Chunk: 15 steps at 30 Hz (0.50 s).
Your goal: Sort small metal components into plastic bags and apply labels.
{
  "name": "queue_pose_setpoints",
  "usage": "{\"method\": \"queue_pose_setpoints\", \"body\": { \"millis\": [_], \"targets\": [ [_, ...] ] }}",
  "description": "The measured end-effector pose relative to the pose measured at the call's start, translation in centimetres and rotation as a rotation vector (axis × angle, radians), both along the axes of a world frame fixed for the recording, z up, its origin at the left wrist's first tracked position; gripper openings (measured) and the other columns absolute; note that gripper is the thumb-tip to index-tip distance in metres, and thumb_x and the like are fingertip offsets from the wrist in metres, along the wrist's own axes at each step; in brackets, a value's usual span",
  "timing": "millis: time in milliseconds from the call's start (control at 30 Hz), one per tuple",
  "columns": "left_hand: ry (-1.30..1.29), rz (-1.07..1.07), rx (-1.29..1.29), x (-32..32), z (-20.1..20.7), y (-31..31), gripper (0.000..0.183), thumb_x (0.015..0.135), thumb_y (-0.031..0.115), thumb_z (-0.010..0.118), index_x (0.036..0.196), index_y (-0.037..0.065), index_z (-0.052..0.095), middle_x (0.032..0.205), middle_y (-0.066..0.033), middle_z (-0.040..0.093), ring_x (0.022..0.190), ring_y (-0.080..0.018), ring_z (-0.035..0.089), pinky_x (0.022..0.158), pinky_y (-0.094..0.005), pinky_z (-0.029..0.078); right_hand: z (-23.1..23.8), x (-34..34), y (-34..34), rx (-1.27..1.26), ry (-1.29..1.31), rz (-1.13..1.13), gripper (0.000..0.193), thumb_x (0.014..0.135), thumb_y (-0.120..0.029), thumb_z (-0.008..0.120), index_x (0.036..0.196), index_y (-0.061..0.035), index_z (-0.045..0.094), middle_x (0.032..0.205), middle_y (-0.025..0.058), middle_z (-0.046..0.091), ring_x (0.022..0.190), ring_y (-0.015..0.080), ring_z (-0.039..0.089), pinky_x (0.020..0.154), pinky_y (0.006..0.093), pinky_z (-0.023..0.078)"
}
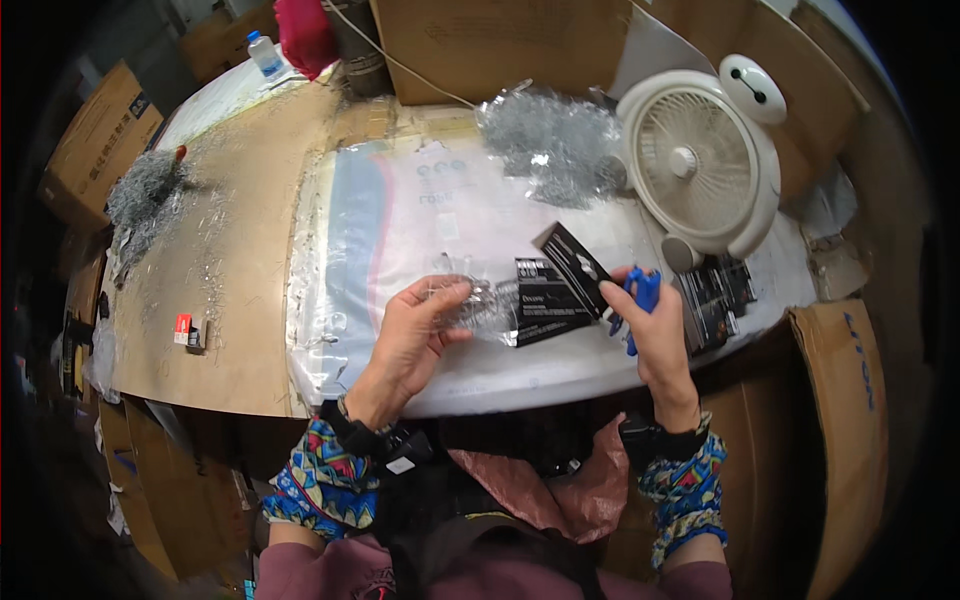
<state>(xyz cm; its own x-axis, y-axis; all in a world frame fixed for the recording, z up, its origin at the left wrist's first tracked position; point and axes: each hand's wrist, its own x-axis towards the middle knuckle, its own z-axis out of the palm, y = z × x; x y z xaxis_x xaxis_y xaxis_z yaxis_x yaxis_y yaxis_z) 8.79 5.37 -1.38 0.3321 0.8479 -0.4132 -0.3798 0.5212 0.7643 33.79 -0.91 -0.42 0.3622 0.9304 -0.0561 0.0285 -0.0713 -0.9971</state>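
Observation:
My left hand (412,335) is closed on a small clear plastic bag (487,305) with small shiny metal-looking pieces in it; what they are is too small to tell. In my right hand (652,330) is a blue hand tool (642,290), whose working end is mostly hidden. The thumb side of that hand also grips a black printed card (572,262), tilted up off the table. Between my hands lie more black printed cards (548,328), partly under the raised one. Another pile of black cards (705,305) is just right of my right hand.
A white fan (690,160) stands at the back right, beside a heap of bagged silvery pieces (550,140). A loose silvery pile (145,195) lies on the left board, with a small red-and-black box (190,332) nearer. Cardboard boxes (500,45) line the back.

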Motion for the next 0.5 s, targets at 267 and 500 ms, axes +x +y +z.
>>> {"method": "queue_pose_setpoints", "body": {
  "millis": [267,500],
  "targets": [
    [0.092,-0.157,0.071,2.5,0.6,-4.2,0.030,0.082,0.008,0.068,0.108,-0.005,0.059,0.095,-0.0089,0.066,0.073,-0.0112,0.063,0.050,-0.0210,0.055,1.9,-1.3,0.1,-0.202,0.002,0.330,0.022,0.078,-0.016,0.073,0.093,-0.0030,0.064,0.079,-0.0014,0.059,0.072,0.0052,0.053,0.064,0.0208,0.042],
    [0.064,-0.092,0.019,2.5,0.5,-5.1,0.023,0.083,0.014,0.069,0.097,-0.003,0.063,0.087,-0.0068,0.066,0.066,-0.0096,0.061,0.045,-0.0206,0.051,0.7,-2.0,-0.2,-0.021,-0.269,0.347,0.019,0.080,-0.016,0.072,0.092,-0.0034,0.064,0.076,-0.0011,0.059,0.068,0.0058,0.053,0.060,0.0209,0.042]
  ]
}}
